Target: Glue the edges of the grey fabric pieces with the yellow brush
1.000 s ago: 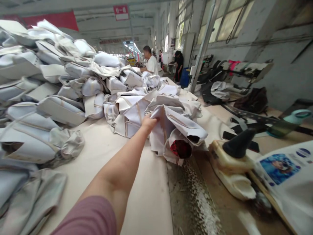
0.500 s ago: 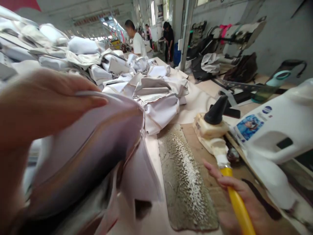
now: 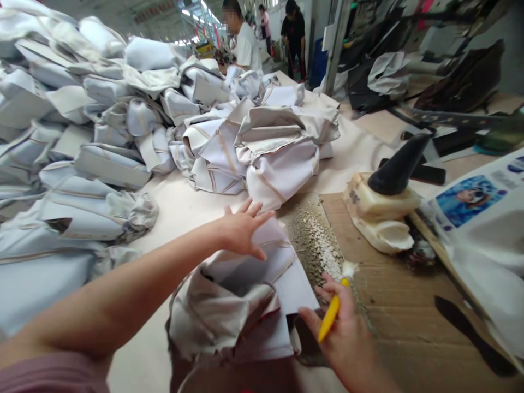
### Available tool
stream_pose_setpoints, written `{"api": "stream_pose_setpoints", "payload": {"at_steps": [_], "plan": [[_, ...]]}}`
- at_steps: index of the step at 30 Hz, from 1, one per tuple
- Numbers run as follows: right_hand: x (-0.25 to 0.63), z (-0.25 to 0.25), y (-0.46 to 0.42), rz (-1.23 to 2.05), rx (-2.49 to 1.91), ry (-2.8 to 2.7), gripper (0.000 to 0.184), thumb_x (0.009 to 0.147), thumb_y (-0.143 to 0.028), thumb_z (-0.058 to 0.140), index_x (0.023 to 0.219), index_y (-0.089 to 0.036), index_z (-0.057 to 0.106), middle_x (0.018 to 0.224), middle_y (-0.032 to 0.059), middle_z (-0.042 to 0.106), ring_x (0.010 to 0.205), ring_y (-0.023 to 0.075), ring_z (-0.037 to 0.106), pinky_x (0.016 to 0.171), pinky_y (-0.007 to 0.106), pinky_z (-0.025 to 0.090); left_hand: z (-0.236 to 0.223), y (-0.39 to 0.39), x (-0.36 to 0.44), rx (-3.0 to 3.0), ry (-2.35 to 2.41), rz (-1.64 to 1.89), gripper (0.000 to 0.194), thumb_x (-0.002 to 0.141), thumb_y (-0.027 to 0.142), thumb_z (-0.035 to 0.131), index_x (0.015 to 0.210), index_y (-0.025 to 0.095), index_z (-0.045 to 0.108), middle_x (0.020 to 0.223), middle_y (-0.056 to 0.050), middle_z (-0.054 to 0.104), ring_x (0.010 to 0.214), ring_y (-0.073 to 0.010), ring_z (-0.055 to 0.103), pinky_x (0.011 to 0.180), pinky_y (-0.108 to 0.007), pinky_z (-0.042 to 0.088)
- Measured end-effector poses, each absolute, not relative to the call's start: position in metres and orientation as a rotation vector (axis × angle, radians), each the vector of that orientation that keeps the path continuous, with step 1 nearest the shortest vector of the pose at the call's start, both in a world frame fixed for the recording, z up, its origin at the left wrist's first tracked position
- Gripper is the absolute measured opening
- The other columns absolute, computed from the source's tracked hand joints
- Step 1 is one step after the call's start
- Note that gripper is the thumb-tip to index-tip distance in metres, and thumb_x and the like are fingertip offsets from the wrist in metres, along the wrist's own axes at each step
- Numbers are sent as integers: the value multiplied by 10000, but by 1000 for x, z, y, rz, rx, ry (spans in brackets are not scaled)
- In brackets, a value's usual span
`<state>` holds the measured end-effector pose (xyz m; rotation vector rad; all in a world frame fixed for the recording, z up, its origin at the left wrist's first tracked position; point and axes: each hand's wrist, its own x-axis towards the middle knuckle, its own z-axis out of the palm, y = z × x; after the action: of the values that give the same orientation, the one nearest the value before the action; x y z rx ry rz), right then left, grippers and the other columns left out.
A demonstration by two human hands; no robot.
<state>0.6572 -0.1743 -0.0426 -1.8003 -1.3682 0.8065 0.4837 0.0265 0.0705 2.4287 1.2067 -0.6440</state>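
1. Spreading its fingers wide, the left hand (image 3: pixel 243 232) is released above the far part of a white-and-beige sewn fabric piece (image 3: pixel 297 286) at the lower centre of the frame; whether the palm touches it, I cannot tell.
2. The right hand (image 3: pixel 347 327), right of the piece, grips a slim yellow-handled brush (image 3: pixel 332 311) – its handle slants up to the right, with white at the upper end. The thumb is beside the piece's right edge.
3. Beyond the right hand, a grey-green mat (image 3: pixel 301 224) crusted with white runs along brown corrugated cardboard (image 3: pixel 403 311).
4. Right of centre, a black cone (image 3: pixel 395 166) stands on a cream block (image 3: pixel 382 202); a flat black strip (image 3: pixel 470 333) lies at lower right, near a white plastic jug (image 3: pixel 499 245) with a blue picture label.
5. Similar white-and-beige pieces (image 3: pixel 112 166) are heaped across the left and upper centre, on a cream surface (image 3: pixel 180 204).
6. At the top – a person in a white shirt (image 3: pixel 248 49) and another in black (image 3: pixel 293 35).
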Motion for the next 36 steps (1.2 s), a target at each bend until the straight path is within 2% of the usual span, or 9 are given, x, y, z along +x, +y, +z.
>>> {"api": "stream_pose_setpoints", "payload": {"at_steps": [3, 7, 13, 21, 26, 28, 32, 34, 36], "plan": [[652, -36, -148, 752, -1857, -1416, 516, 763, -548, 568, 1088, -179, 413, 1152, 207, 563, 921, 315, 628, 754, 433, 522, 87, -7, 442, 2312, 1387, -684, 1154, 552, 589, 715, 1473, 285, 91, 1536, -119, 8, 1389, -384, 33, 1009, -595, 271], [643, -61, -141, 755, -1826, -1580, 245, 828, -292, 450, 1046, -180, 449, 905, 106, 597, 795, 263, 623, 709, 403, 511, 67, -29, 374, 2089, 1737, -569, 1131, 557, 457, 732, 1476, 265, 102, 1516, -126, 180, 1328, -326, 314, 1013, -405, 358], [651, -122, -191, 438, -1685, -1888, 334, 771, -75, 367, 1079, -176, 449, 949, 114, 559, 832, 267, 607, 700, 413, 519, 7, -18, 301, 1644, 1921, -221, 563, 666, 391, 588, 1194, 196, 567, 1070, -46, 664, 1030, -268, 585, 880, -319, 440], [651, -95, -202, 211, -1675, -1886, 221, 891, -163, 353, 1102, -150, 418, 1081, 188, 548, 993, 296, 572, 772, 436, 524, 8, -4, 333, 1586, 1722, -19, 475, 708, 551, 516, 943, 148, 603, 777, -21, 650, 719, -190, 583, 649, -284, 480], [673, -79, -214, 54, -1749, -1847, 218, 896, -216, 393, 1096, -135, 426, 1114, 206, 525, 943, 287, 581, 703, 397, 534, 32, 19, 375, 1857, 1626, -171, 383, 783, 506, 492, 995, 201, 586, 864, -4, 659, 789, -180, 602, 734, -272, 479], [679, -83, -218, -103, -1831, -1922, 216, 883, -195, 410, 1080, -116, 450, 955, 194, 551, 807, 294, 580, 610, 408, 517, 31, 25, 401, 2039, 1722, -356, 409, 766, 413, 554, 1111, 193, 560, 1009, -67, 654, 911, -237, 608, 807, -336, 473], [682, -98, -221, -337, -1857, -2092, 225, 829, -97, 427, 1037, -145, 499, 735, 114, 517, 723, 305, 537, 593, 455, 481, 27, 16, 458, 2375, 1823, -385, 618, 749, 129, 508, 1355, 181, 401, 1436, -162, 351, 1337, -390, 245, 1011, -627, 196], [683, -105, -221, -337, -1770, -2140, 248, 811, -63, 414, 1010, -168, 517, 771, 121, 535, 795, 311, 538, 659, 471, 485, 22, 0, 483, 2673, 1535, -286, 624, 786, 78, 410, 1385, 244, 366, 1505, -60, 241, 1404, -309, 62, 1049, -641, -12], [684, -111, -222, -298, -1685, -2172, 231, 812, -60, 410, 962, -182, 536, 762, 111, 540, 816, 299, 537, 701, 472, 486, 7, -14, 499, 2841, 1099, -229, 554, 853, 156, 380, 1391, 287, 355, 1500, -2, 255, 1413, -237, 60, 1077, -579, -102]]}}
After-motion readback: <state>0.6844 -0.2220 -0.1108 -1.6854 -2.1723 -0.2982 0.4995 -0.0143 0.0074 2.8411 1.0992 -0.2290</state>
